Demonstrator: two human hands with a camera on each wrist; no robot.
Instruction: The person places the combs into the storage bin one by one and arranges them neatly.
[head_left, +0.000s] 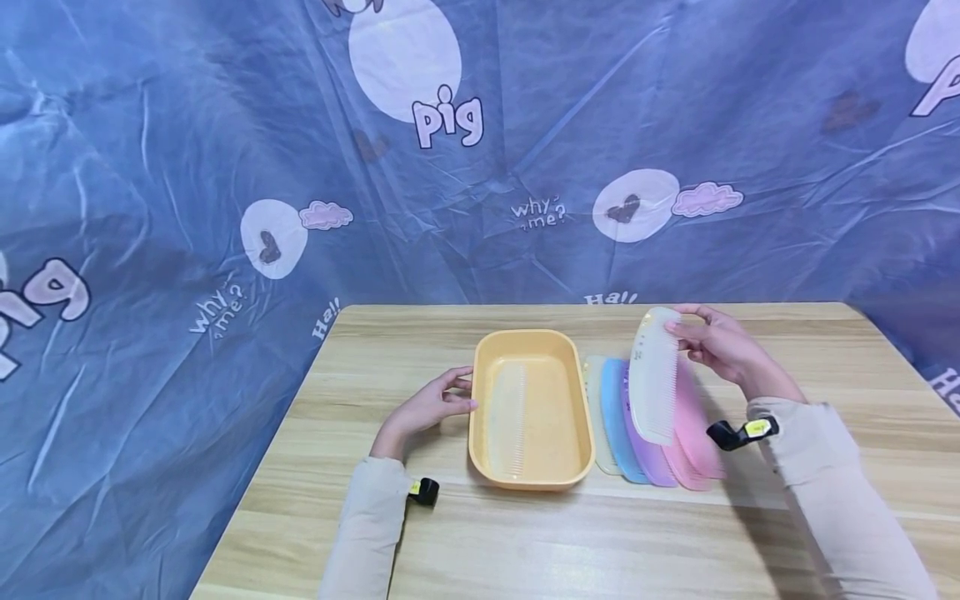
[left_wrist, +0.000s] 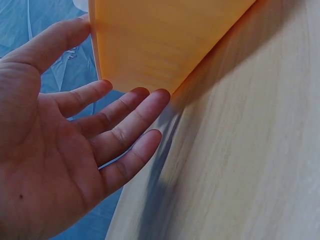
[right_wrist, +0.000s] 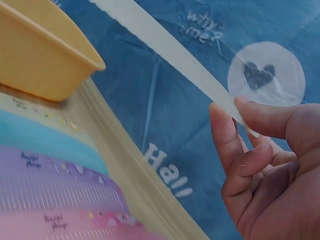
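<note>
— Two hands were on the wooden table [head_left: 825, 358], so take them from the left, with the yellow tub [head_left: 480, 433] as the marker. What was the left hand [head_left: 423, 410] doing?

— It lay just left of the tub, fingers straight and relaxed, fingertips [left_wrist: 150, 97] against the tub's left wall [left_wrist: 160, 40]. It held nothing. One translucent comb [head_left: 508, 417] already lay inside the tub, its length running front to back.

— And right of the tub?

— A fanned row of combs lay flat on the table, overlapping: a pale cream comb [head_left: 592, 400] nearest the tub, then a blue comb [head_left: 617, 417], a purple comb [head_left: 645, 454], and a pink comb [head_left: 693, 433] farthest out.

— Where was the white comb?

— The white comb [head_left: 655, 375] was lifted above that row, pinched at its far end between thumb and fingers of the right hand [head_left: 720, 343]. The wrist view showed the fingertips [right_wrist: 222, 125] closed on the comb's narrow edge [right_wrist: 170, 47].

— Which way did it lie from the grip?

— It hung from the grip toward the person, long axis roughly front to back, close to parallel with the tub's long side. The tub sat to the left of it, past the flat combs. The right hand was clearly the nearer one to it; the left was on the tub's opposite side.
</note>
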